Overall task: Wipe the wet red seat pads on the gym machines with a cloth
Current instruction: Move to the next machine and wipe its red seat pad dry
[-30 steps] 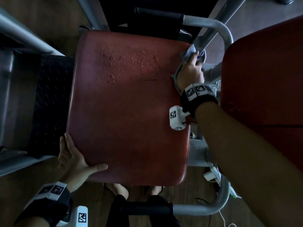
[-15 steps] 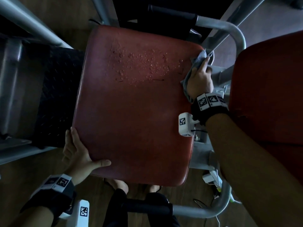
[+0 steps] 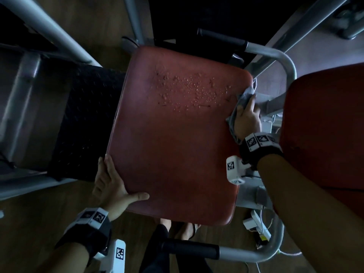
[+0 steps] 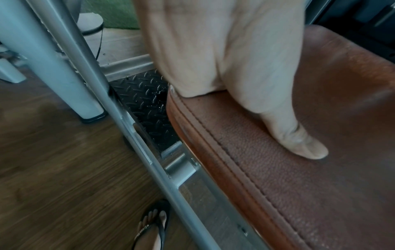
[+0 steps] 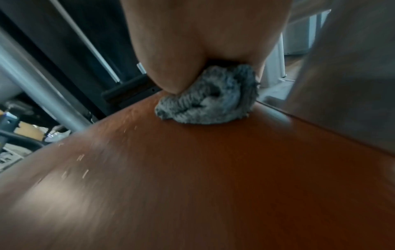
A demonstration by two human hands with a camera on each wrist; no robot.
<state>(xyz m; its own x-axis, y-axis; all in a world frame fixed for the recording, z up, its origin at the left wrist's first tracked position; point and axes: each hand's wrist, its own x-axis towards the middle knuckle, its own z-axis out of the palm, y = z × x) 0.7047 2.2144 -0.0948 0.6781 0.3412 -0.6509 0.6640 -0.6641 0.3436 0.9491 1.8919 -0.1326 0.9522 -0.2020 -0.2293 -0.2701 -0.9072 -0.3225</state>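
A red seat pad fills the middle of the head view, with water droplets beading on its far half. My right hand grips a bunched grey cloth and presses it on the pad's far right edge, beside the droplets. In the right wrist view the cloth sits balled under my fingers on the pad. My left hand grips the pad's near left corner. Its thumb lies on top of the pad and its fingers wrap over the side edge.
A second red pad stands close on the right. Grey tube handles with black grips run across the far side and the near side. A black tread plate lies left of the seat. My sandalled feet stand under the near edge.
My right hand has slid the cloth a little toward me along the pad's right edge. The left hand keeps its hold on the corner. The view has shifted.
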